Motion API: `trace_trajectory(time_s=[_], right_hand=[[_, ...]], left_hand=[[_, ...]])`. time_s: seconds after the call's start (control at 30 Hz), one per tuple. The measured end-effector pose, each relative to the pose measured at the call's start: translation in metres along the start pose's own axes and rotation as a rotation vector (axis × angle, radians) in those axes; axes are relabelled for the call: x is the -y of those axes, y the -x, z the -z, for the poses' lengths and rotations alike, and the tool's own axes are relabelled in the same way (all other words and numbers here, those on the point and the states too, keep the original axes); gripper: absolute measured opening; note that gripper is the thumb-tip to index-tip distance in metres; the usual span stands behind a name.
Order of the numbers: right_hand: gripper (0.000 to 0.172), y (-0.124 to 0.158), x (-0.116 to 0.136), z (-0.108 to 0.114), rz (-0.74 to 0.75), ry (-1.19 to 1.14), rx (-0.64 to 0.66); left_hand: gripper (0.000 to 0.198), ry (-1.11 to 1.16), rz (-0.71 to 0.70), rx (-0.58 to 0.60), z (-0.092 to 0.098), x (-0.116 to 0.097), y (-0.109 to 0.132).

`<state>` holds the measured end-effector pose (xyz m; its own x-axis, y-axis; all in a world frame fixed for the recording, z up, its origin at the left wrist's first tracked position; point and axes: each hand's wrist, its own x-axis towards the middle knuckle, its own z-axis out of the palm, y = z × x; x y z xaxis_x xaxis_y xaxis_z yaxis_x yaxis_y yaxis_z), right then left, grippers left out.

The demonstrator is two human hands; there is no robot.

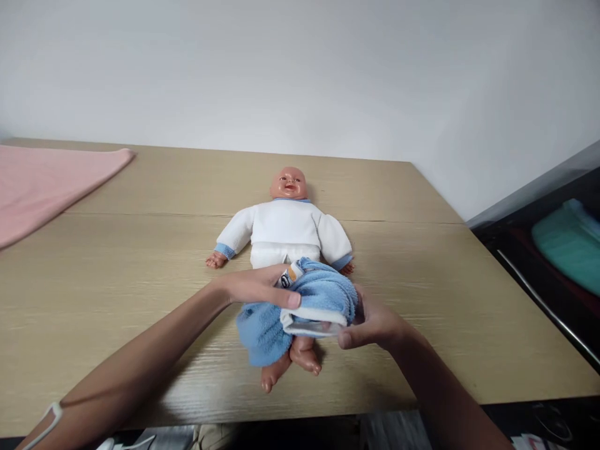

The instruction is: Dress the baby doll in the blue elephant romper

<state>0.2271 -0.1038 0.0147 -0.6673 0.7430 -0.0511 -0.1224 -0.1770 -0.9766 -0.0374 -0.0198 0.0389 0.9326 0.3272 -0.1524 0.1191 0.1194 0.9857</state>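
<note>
A baby doll [287, 230] in a white top lies on its back on the wooden table [140, 262], head toward the wall. Bunched blue trousers [319, 294] with a white waistband cover its legs; its bare feet stick out below. My left hand [255, 287] grips the left side of the trousers, thumb over the fabric. On the other side, my right hand [370, 322] pinches the waistband. Both hands are closed on the garment.
A pink cloth [42, 181] lies on the table's far left corner. A dark shelf with a teal bundle [567, 244] stands to the right of the table. A white wall runs behind. A white cord hangs at my left wrist [49, 415].
</note>
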Motion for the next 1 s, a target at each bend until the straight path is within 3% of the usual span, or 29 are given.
trace_trajectory(time_s=[0.07,0.2,0.37,0.53,0.73,0.87,1.0], right_hand=[[0.044,0.005,0.001,-0.01,-0.041,0.038,-0.118],[0.043,0.009,0.001,-0.034,-0.003,0.304,-0.578],[0.033,0.011,-0.006,-0.049,-0.014,0.807,-0.886],[0.039,0.015,-0.009,-0.056,-0.091,1.051,-0.981],[0.029,0.024,-0.011,-0.084,-0.152,0.896,-0.88],[0.016,0.031,-0.029,-0.108,-0.179,0.836,-0.837],[0.012,0.039,-0.051,-0.119,-0.122,1.004,-0.962]], left_hand=[[0.06,-0.026,-0.035,0.033,-0.006,-0.004,-0.002],[0.031,-0.216,0.01,-0.088,-0.016,-0.009,-0.004],[0.031,-0.32,0.05,-0.165,-0.021,-0.009,0.0],[0.04,-0.522,0.08,-0.216,-0.031,-0.008,0.0],[0.026,-0.822,0.23,-0.299,-0.044,-0.001,-0.006],[0.022,-0.966,0.204,-0.289,-0.051,0.007,-0.007],[0.025,-0.994,0.158,-0.264,-0.053,0.01,-0.004]])
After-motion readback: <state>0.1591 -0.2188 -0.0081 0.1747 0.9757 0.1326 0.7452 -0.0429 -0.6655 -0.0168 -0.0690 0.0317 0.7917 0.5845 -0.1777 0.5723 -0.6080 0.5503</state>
